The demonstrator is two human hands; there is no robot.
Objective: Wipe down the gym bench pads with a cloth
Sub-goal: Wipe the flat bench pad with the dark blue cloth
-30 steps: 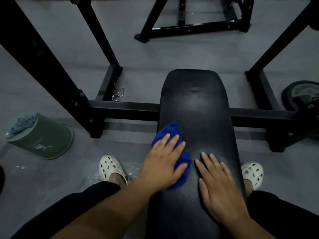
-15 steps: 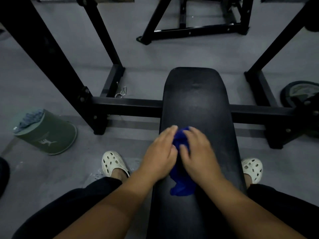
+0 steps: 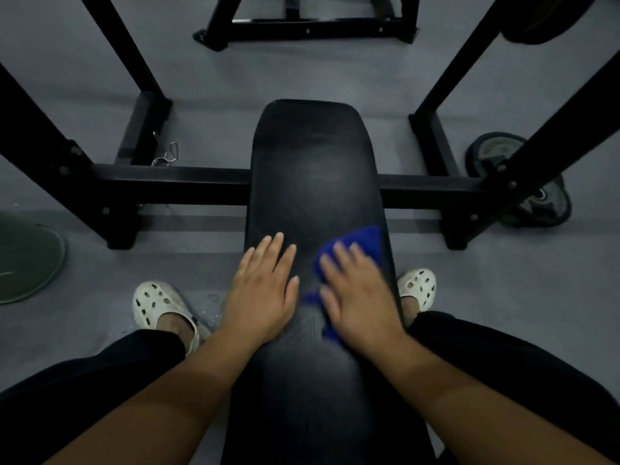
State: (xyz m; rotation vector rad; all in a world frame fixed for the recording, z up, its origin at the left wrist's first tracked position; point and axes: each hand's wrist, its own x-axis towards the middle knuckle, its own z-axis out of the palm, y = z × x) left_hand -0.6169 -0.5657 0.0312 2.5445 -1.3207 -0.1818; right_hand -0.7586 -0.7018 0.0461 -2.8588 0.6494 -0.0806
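The right hand (image 3: 360, 297) is pressing the cloth (image 3: 359, 239) flat on the near right side of the bench pad (image 3: 312, 156); the left hand (image 3: 261, 293) is resting spread, empty, alongside; overlapping strokes toward the far end seem best.

L hand (image 3: 261, 293) flat, palm down, fingers straight & close together; R hand (image 3: 360, 297) also palm down, fingers spread, blurred; bare forearms (image 3: 161, 380) reach fwd, converging slightly.
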